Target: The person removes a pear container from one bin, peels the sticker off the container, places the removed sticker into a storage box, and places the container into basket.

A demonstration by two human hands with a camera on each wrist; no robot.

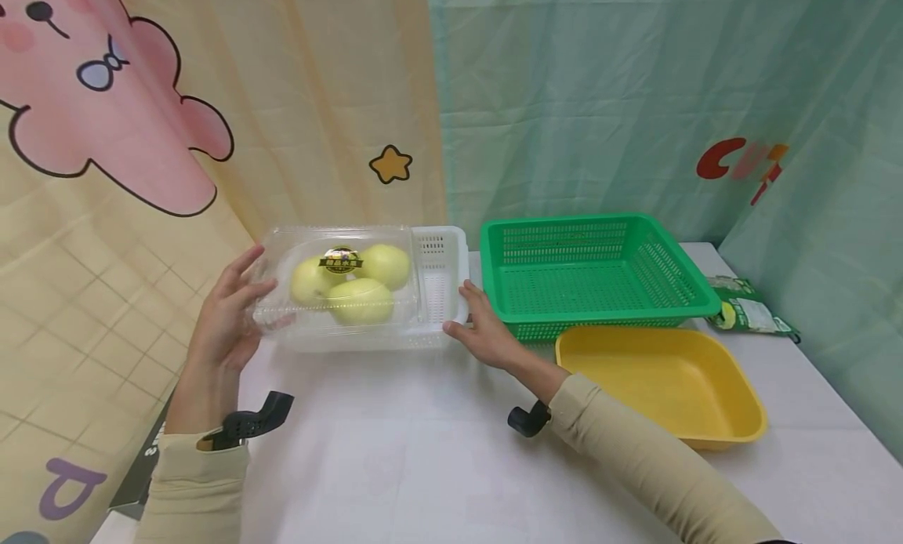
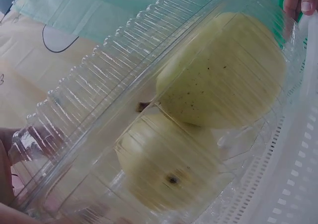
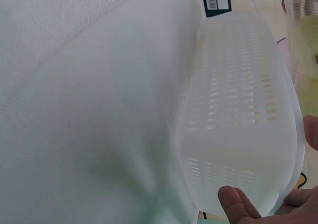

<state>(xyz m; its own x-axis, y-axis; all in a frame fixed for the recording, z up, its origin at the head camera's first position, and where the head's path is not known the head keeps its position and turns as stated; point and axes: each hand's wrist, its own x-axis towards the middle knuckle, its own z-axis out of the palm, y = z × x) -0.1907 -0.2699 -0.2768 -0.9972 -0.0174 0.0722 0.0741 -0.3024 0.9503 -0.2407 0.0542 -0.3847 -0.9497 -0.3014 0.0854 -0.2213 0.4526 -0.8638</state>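
1. Left hand (image 1: 222, 317): clamped on the left end of the clear box (image 1: 303, 320), fingers at its edge.
2. Right hand (image 1: 487, 332): clamped on the right end of the white basket (image 1: 440, 277); in the right wrist view, fingertips lie against the outside of the end wall and a further digit is at the rim.
3. Clear box: located over the left part of the white basket, leaving the basket's right end uncovered. Whether it rests on the basket cannot be told.
4. Contents: 3 pale green fruits (image 1: 360, 301), visible through the plastic. 1 label (image 1: 342, 260), black and gold, is on the box top.
5. Green basket (image 1: 564, 322): to the right of the white basket, near it.
6. Yellow tray (image 1: 659, 379): just in front of the green basket.
7. Green packet (image 1: 755, 317): flat, just beside the green basket's right end.
8. Table (image 1: 395, 434): white covering; patterned curtains (image 1: 564, 97) hang behind.
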